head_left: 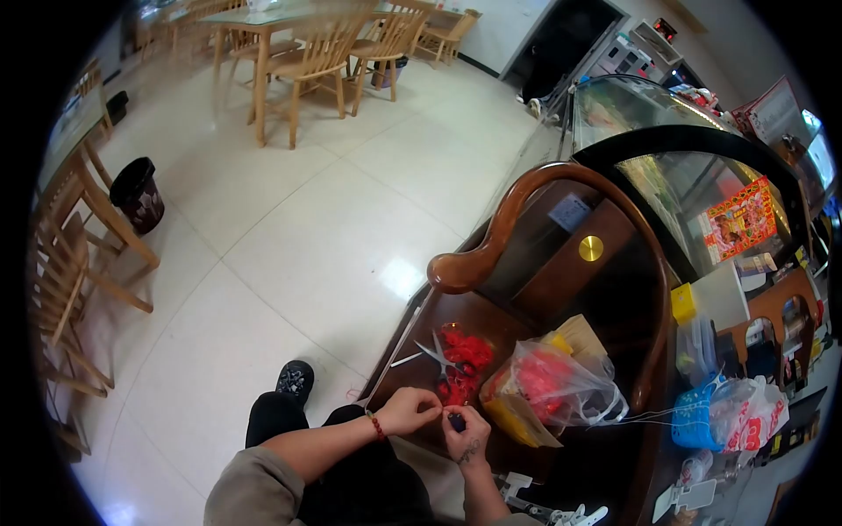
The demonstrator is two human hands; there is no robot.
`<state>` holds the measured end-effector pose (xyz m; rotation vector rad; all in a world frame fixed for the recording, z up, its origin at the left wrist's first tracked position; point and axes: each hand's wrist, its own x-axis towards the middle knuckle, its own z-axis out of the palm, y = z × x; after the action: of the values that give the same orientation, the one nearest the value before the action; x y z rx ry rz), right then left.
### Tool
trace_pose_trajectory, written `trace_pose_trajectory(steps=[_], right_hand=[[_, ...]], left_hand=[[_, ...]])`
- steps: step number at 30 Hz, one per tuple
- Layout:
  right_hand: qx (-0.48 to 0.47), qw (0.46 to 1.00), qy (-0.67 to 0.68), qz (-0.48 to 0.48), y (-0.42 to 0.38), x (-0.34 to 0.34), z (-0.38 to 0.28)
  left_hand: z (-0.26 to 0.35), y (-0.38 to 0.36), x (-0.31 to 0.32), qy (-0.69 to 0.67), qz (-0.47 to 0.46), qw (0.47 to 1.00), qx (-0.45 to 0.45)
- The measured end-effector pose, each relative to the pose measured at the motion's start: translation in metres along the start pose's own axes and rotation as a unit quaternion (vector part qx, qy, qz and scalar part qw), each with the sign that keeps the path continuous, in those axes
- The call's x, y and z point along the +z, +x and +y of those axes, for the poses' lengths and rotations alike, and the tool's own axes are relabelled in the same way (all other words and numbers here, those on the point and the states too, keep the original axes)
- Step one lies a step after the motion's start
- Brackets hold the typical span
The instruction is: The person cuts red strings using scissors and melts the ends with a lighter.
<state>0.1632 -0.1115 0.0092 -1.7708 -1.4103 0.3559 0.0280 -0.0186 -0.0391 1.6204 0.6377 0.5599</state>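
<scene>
My left hand (412, 410) and my right hand (469, 438) meet above the front of a dark wooden seat (430, 307), fingertips almost touching. In my right fingers is a small dark object (457, 422) whose kind does not show clearly. The left fingertips are pinched together; anything between them is too small to make out. Just beyond my hands lies a pile of red pieces (469, 352), with open scissors (435, 353) at its left side. To the right of the pile stands a clear plastic bag (570, 394) with red things inside, beside yellow packaging (513, 421).
A curved wooden armrest (517, 206) rises behind the seat, with a glass display case (684, 175) beyond. A blue basket (697, 414) and a white-and-red bag (750, 412) are at right. Wooden chairs (316, 61) and a black bin (138, 195) stand across the tiled floor.
</scene>
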Motion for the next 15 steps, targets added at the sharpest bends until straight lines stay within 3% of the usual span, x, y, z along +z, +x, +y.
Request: trace_pose_trajectory(steps=[4,10,15], right_hand=[[-0.010,1.000,-0.020,-0.004,-0.001,-0.003,0.003],[-0.014,1.000,-0.026,-0.008,-0.003,0.000,0.005],[-0.028,0.999,-0.023,-0.002,0.003,-0.001,0.004]], left_hand=[[0.002,0.000,0.000,0.062,-0.007,0.997,0.044],[0.007,-0.001,0.000,0.048,-0.032,0.998,0.011],[-0.005,0.004,0.004,-0.090,-0.040,0.995,0.000]])
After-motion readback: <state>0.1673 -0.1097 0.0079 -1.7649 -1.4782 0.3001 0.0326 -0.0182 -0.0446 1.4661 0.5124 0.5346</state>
